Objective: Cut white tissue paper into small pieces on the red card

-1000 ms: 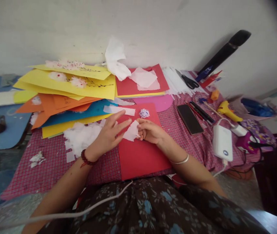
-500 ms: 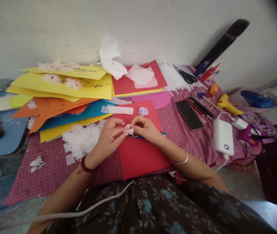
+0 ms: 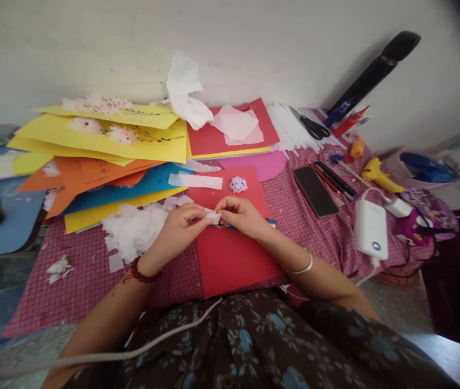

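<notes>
The left hand (image 3: 177,235) and right hand (image 3: 241,217) pinch 1 small white tissue-paper piece (image 3: 214,218) between them over red rectangular paper (image 3: 238,265), near 1 round, purple-flecked white tuft (image 3: 238,184).

Paper scrap (image 3: 213,218) btwn L hand (image 3: 174,230) & R hand (image 3: 245,217), over card sheet (image 3: 238,262) on desk (image 3: 88,275). From there: paper ball (image 3: 238,185) 1 o'clock, strip (image 3: 195,181) 11, tissue heap (image 3: 133,229) 9, card stack (image 3: 104,143) 10, scissors (image 3: 315,128) 2, phone (image 3: 315,192) btwn 2 & 3, pwr bank (image 3: 370,227) 3, past phone.

The left hand (image 3: 175,231) now also pinches the paper piece (image 3: 214,218), which is folded narrower.
</notes>
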The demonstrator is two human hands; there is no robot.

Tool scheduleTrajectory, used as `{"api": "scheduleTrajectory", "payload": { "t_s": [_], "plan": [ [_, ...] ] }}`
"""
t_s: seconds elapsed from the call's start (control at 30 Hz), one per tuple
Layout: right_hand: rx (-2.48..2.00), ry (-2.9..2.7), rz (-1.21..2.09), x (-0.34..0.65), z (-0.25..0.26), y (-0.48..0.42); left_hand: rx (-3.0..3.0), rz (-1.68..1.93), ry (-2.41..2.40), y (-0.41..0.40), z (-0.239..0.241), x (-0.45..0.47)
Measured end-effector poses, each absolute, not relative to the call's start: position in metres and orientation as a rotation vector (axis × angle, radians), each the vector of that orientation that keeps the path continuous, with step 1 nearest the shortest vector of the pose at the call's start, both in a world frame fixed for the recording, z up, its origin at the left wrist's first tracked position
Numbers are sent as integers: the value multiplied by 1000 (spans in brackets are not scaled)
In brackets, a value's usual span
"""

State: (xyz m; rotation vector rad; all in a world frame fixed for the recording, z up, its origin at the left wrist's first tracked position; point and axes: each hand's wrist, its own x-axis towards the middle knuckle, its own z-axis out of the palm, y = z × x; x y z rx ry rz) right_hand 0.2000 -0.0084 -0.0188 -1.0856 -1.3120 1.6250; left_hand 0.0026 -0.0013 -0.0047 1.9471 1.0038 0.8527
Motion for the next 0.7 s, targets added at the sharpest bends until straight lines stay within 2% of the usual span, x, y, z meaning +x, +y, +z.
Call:
{"api": "scheduleTrajectory", "payload": {
  "t_s": [0.33, 0.7],
  "plan": [
    [-1076, -1392, 1580, 202, -15, -11, 1958, 843, 1082, -2, -7, 3],
    [-1040, -1327, 1567, 196, -26, -11, 2106, 1079, 1040, -5, -10, 6]
  ]
}}
